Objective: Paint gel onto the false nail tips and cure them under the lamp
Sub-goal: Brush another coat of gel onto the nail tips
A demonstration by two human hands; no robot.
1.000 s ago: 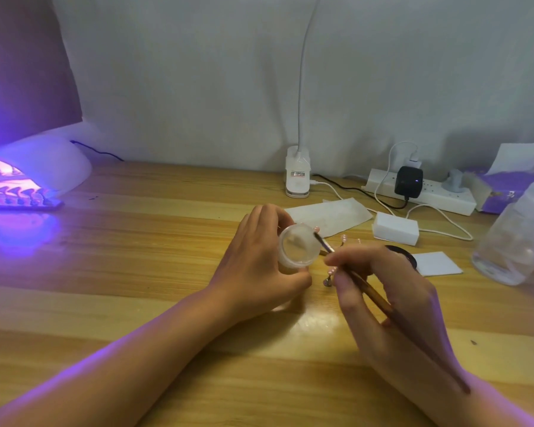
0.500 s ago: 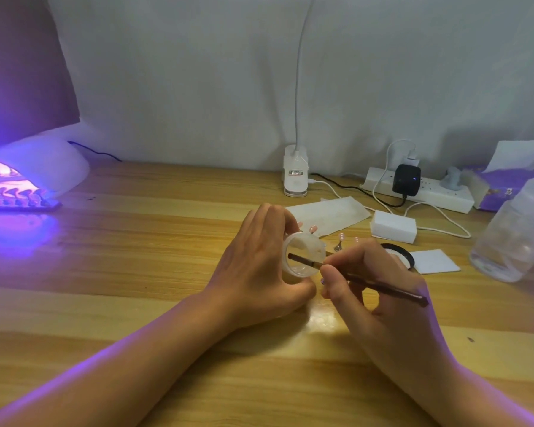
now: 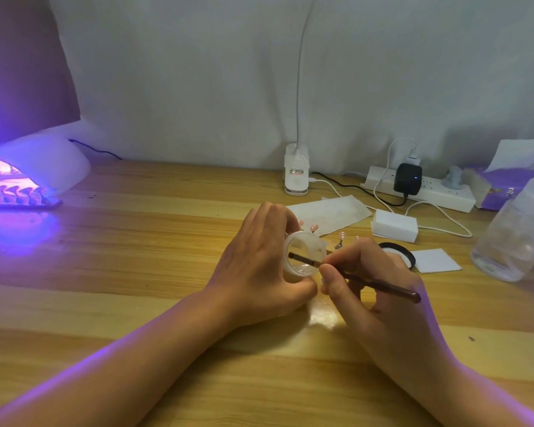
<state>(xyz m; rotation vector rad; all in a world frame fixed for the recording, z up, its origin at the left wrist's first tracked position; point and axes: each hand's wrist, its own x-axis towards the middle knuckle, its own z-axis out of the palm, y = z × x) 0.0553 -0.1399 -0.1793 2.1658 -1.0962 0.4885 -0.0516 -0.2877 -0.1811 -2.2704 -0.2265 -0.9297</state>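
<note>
The small clear pot (image 3: 305, 241) is tilted just above the table (image 3: 136, 241), gripped by the left hand (image 3: 253, 266), fingers and thumb curled round it; the brush (image 3: 383, 288) tip is inside, its handle pinched by the right hand (image 3: 379, 263); nail tips (image 3: 342, 235) lie just behind; the lit lamp (image 3: 53, 161) glows far left.

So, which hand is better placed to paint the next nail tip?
The right hand: it pinches the brush, whose tip is inside the gel jar, and the nail tips stand just beyond its fingers. The left hand is busy gripping the gel jar.
</note>
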